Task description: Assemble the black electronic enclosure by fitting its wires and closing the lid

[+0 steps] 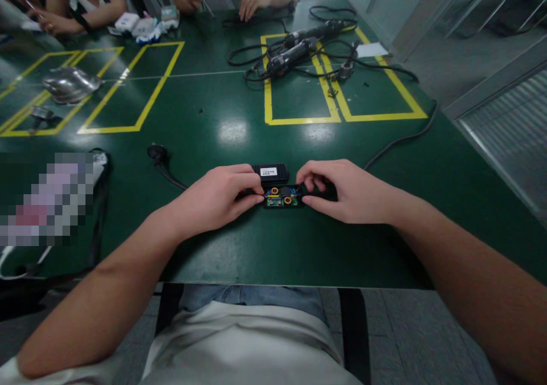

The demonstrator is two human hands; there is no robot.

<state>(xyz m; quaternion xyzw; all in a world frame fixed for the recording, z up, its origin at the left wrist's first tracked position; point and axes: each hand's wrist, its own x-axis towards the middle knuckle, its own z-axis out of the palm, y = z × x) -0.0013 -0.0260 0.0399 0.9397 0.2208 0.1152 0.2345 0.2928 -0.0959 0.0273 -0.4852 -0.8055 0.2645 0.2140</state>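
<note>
An open black plastic case (pixel 267 205) lies on the green table in front of me, with a small circuit board (pixel 282 200) inside it. Copper-coloured coils and thin coloured wires show on the board. At the case's left end, my left hand (pixel 216 194) pinches with thumb and forefinger. My right hand (pixel 356 191) grips the opposite end, thumb low and the other fingers curled. Just behind sits a black ribbed cover (pixel 282 171) with a white label, partly hidden by my left fingers. A black power cord (pixel 173 179) with a plug runs in under my left hand.
Black corded tools (pixel 293 57) with tangled cables lie at the back right among yellow tape outlines. A shiny metal part (pixel 70 84) is at the left. A cable (pixel 397 140) trails beyond my right hand. Two people sit across the table.
</note>
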